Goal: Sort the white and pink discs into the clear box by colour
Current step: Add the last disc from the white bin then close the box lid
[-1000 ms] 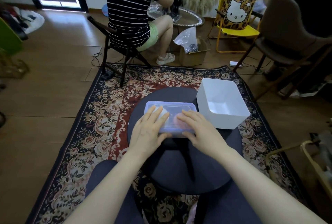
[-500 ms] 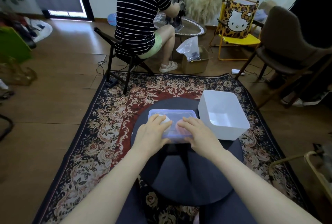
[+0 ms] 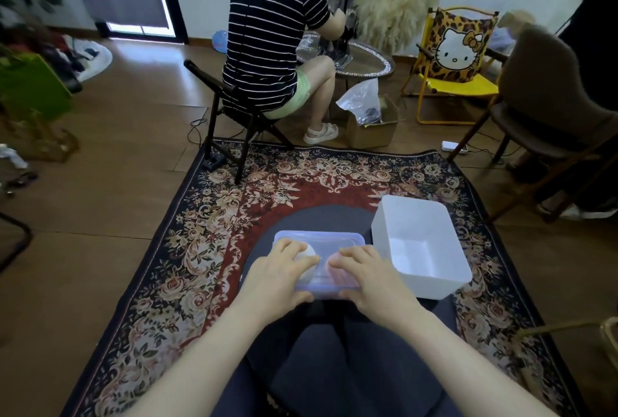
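The clear box (image 3: 321, 238) with its bluish lid on sits on the dark round table (image 3: 321, 216) in front of me. Through the lid, white discs (image 3: 309, 254) show on the left side and pink discs (image 3: 329, 271) on the right, both partly hidden by my fingers. My left hand (image 3: 279, 278) lies flat on the left half of the lid, fingers spread. On the right half, my right hand (image 3: 371, 278) presses down with its fingers straight.
A white open bin (image 3: 434, 278) stands right beside the clear box on the table. A patterned rug (image 3: 200, 249) surrounds the table. A person in a striped shirt sits on a folding chair (image 3: 230, 115) ahead. Brown chair (image 3: 548, 109) at right.
Both hands stay pressed on the lid. The camera view has tilted upward, so the box and hands sit lower in the frame.
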A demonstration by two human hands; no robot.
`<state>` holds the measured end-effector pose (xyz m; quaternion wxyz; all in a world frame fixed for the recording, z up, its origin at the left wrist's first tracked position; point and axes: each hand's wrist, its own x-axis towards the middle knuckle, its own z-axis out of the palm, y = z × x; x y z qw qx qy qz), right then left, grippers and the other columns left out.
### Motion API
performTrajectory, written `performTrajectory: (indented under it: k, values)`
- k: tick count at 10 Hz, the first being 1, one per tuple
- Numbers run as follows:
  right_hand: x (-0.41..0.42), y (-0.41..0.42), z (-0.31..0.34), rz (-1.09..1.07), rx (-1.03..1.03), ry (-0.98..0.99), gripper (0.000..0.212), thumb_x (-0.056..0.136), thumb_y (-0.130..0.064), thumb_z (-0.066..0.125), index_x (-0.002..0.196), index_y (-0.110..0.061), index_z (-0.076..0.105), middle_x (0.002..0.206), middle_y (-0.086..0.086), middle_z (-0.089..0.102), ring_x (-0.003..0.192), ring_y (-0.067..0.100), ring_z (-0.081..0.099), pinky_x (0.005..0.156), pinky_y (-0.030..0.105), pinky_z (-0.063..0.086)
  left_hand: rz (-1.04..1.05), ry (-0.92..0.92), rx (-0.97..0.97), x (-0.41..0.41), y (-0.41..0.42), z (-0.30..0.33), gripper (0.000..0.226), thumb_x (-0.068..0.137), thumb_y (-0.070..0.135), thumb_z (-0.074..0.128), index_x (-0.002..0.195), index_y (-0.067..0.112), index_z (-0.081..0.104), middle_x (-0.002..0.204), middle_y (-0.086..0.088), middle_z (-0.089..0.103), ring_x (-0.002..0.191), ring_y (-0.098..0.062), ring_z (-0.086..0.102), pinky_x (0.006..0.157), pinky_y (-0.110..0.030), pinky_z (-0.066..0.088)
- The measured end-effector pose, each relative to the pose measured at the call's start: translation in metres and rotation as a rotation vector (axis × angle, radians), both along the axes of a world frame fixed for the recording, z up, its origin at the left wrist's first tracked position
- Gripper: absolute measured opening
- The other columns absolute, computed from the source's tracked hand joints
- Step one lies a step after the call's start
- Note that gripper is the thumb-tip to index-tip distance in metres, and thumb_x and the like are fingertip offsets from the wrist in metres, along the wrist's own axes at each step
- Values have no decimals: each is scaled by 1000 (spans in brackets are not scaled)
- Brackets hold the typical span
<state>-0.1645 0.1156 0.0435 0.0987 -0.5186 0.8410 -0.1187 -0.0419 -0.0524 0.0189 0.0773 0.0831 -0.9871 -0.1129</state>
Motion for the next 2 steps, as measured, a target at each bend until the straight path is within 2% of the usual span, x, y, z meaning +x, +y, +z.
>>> performTrajectory:
  k: [1,2]
  values:
    - [-3,0,3,32,16,19,30,85,-33,61,113,-32,51,123,-17,43,113,12,37,89,28,38,-38,33,-24,1,-5,-6,69,53,54,80,113,34,53,113,9,57,109,-13,42,43,-22,48]
    - [-7,-4,11,66,55,3,27,87,-32,57,113,-30,51,121,-15,44,112,14,38,82,28,35,-73,7,-31,-5,-7,3,52,59,64,57,104,37,58,102,12,55,99,-11,46,39,-20,46]
